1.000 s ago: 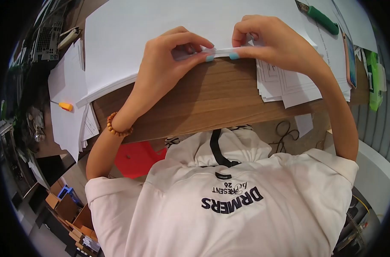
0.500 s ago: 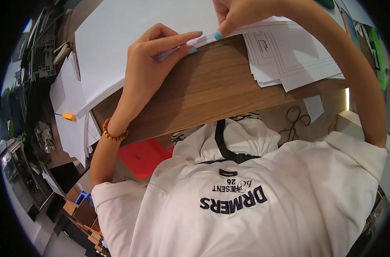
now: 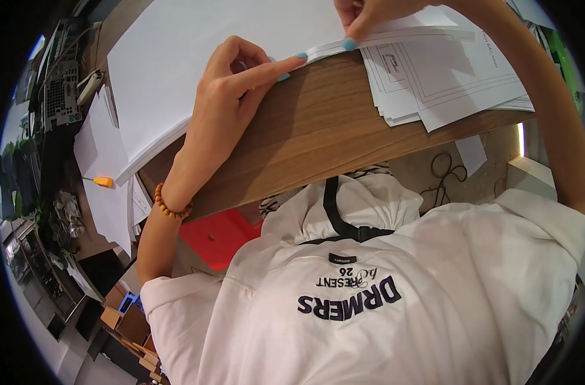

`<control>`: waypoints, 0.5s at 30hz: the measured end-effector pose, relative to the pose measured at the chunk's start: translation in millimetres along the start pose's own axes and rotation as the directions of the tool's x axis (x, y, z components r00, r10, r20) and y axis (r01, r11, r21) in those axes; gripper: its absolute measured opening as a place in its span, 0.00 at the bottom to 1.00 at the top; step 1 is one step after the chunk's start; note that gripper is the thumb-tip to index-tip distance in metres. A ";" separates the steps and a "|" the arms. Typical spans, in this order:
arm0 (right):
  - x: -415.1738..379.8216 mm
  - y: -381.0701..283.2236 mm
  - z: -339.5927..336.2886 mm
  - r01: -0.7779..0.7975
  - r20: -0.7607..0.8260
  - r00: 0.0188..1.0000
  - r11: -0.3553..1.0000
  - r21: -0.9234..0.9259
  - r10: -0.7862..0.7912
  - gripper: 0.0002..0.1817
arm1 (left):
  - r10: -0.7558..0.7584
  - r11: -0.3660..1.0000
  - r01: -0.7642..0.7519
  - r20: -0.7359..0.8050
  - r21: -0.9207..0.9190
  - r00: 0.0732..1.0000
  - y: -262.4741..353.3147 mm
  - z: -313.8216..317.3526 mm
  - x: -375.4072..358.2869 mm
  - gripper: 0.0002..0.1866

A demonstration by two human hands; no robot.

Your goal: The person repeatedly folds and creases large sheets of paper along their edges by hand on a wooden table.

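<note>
A large white sheet (image 3: 170,58) lies on the wooden desk (image 3: 292,128), with a narrow folded strip along its near edge. My left hand (image 3: 231,86) grips this edge, index finger on top of the strip and thumb at the desk side. To its right, my right hand (image 3: 360,25) pinches the same strip between thumb and fingers near the top of the view. Beneath the strip's right part lies a stack of printed papers (image 3: 440,83), reaching toward the desk's front edge.
More papers (image 3: 100,147) lie at the left with a yellow-handled tool (image 3: 102,181) on them. A keyboard (image 3: 63,83) is at the far left. Below the desk are a red stool (image 3: 218,237) and a black cable (image 3: 445,176).
My right hand has moved right along the strip, away from my left hand. My left index finger now presses flat on the strip, and its thumb is more hidden.
</note>
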State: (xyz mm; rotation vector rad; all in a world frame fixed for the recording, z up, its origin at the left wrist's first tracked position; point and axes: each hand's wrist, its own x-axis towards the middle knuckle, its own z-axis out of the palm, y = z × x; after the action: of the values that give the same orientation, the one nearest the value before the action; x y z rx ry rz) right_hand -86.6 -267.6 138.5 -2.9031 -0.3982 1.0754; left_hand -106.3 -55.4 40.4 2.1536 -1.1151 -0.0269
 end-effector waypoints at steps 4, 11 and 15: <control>0.3 16.1 1.6 0.089 -0.031 0.996 0.987 0.137 -0.085 0.15 | -0.020 1.000 0.020 0.009 -0.006 1.000 0.1 -0.2 0.2 0.19; 17.4 13.8 -11.1 0.152 0.056 0.988 0.971 -0.185 -0.144 0.15 | 0.085 0.979 -0.091 0.039 0.183 0.996 5.6 -5.8 4.0 0.15; 20.5 18.8 -12.1 0.224 0.111 0.971 0.967 -0.124 -0.211 0.14 | 0.046 0.987 -0.063 0.115 0.148 0.992 10.7 -12.9 29.2 0.10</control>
State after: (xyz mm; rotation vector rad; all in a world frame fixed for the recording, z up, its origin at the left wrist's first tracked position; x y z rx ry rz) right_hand -59.5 -279.9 132.6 -2.8388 -0.8043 1.1997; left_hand -91.4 -73.2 64.7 2.2784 -1.2759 -0.0390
